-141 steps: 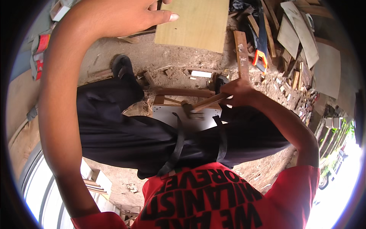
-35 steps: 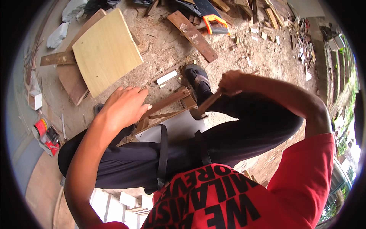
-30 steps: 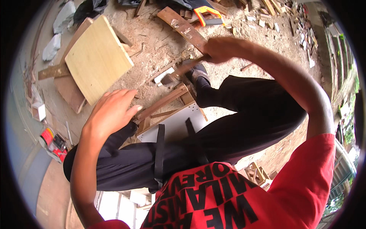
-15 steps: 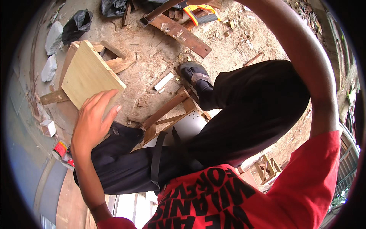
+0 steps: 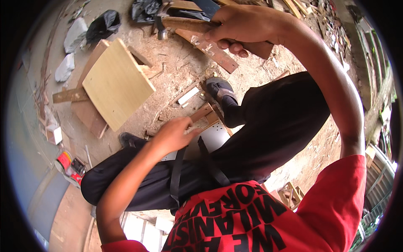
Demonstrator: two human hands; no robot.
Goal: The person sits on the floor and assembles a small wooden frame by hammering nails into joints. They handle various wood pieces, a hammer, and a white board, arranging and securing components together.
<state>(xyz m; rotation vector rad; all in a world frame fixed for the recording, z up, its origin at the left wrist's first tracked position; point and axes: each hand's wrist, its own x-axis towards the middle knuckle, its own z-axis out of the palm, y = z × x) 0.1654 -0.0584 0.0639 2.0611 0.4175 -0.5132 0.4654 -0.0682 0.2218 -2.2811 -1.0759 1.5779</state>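
Observation:
My right hand (image 5: 247,26) is wrapped round the wooden handle of a claw hammer (image 5: 189,24). The hammer's metal head points left, above the ground at the far side. My left hand (image 5: 171,133) hangs over a small wooden frame (image 5: 201,114) with a pale panel (image 5: 213,136) between my legs. Its thumb stands apart from its fingers and nothing shows in it; whether it touches the frame I cannot tell. A brown plank (image 5: 212,52) lies beyond my foot, below the hammer.
A wooden piece with a square light top (image 5: 119,84) stands at the left. Behind it lie black plastic bags (image 5: 104,26) and white blocks (image 5: 65,67). A red-and-yellow can (image 5: 64,160) sits by my left knee. Wood scraps and a white strip (image 5: 188,95) litter the dirt floor.
My right hand has come down into view with the hammer. My left hand has moved right, from beside the light square top to over the wooden frame. The yellow-handled saw is no longer clearly visible.

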